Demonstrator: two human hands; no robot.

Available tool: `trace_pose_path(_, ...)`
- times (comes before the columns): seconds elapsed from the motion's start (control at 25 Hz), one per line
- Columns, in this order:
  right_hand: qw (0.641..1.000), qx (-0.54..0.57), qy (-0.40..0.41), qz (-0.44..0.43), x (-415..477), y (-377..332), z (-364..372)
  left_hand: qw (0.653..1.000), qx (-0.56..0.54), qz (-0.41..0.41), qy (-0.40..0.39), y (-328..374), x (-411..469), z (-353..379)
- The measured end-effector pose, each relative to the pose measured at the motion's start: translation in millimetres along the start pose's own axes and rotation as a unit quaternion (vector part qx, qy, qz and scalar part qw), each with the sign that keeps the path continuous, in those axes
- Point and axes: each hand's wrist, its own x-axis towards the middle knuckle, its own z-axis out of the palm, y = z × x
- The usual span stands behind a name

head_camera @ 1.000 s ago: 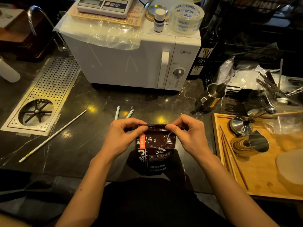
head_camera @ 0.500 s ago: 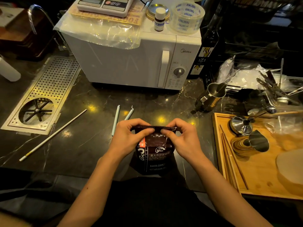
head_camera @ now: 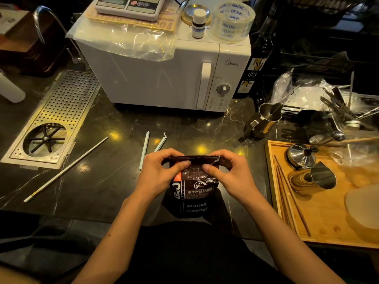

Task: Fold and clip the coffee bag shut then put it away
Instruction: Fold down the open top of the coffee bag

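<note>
A dark brown coffee bag (head_camera: 194,193) with white lettering stands upright on the black marble counter near its front edge. Its top is rolled over into a flat fold. My left hand (head_camera: 159,174) pinches the left end of that fold, thumb pressed on the front. My right hand (head_camera: 227,173) pinches the right end the same way. Just behind the bag lies a pale blue-green sealing clip (head_camera: 152,146), opened into a narrow V, untouched by either hand.
A white microwave (head_camera: 164,74) stands behind, with a scale, a small bottle and a tape roll on top. A perforated steel drain tray (head_camera: 67,103) is at left, a long white rod (head_camera: 65,170) beside it. A steel jug (head_camera: 264,119) and a wooden tray (head_camera: 272,181) of tools are at right.
The top of the bag has been folded down further, so the bag stands shorter. Both hands have come closer together and lower on the fold.
</note>
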Motion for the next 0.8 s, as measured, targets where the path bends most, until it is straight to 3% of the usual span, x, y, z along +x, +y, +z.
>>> trace_pose_path(0.24, 0.999, -0.032, 0.031, 0.005, 3.0, -3.7, 4.5, 0.999, -0.003, 0.045, 0.007, 9.8, 3.5, 8.3)
trace_pose_path(0.4, 0.995, -0.075, -0.017, -0.056, 0.7, -11.1, 1.2, 0.998, 0.003, 0.053, 0.026, 10.9, 6.4, 10.8)
trace_pose_path(0.6, 0.989, -0.099, 0.034, -0.104, 7.8, -15.9, 10.0, 0.997, -0.004, 0.066, 0.029, 10.4, 4.1, 10.8)
trace_pose_path(0.8, 0.987, -0.101, 0.024, -0.121, 8.9, -15.5, 9.1, 0.997, 0.003, 0.072, 0.026, 9.3, 5.2, 11.6)
